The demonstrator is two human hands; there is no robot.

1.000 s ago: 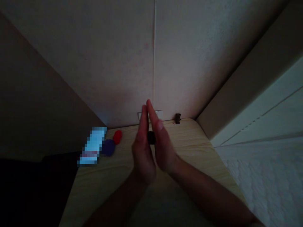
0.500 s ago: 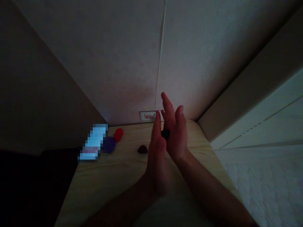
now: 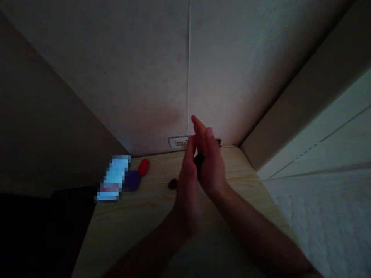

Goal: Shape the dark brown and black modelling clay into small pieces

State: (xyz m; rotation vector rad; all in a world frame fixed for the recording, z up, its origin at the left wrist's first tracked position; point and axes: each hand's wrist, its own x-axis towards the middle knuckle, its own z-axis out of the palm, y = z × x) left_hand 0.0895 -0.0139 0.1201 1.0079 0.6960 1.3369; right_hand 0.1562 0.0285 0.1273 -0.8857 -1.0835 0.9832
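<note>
Between my two facing palms is a dark lump of modelling clay (image 3: 198,161), partly hidden by the hands. My left hand (image 3: 188,189) stands on edge with its fingers stretched out and its palm against the lump. Opposite it, my right hand (image 3: 213,166) presses from the other side, fingers straight and pointing up and forward. A smaller dark brown lump (image 3: 172,184) lies on the wooden tabletop (image 3: 139,220), just left of my left hand, which covers part of it.
At the back left, a red oval lump (image 3: 143,167) touches a purple-blue round lump (image 3: 133,180). Beside them lies a bright, blurred-out rectangle (image 3: 114,179). A wall socket (image 3: 175,143) sits behind the tabletop, and a pale quilted surface (image 3: 327,216) is at the right.
My palms have come closer together around the dark lump, with my right hand moving left and tilting inward. The view has shifted slightly.
</note>
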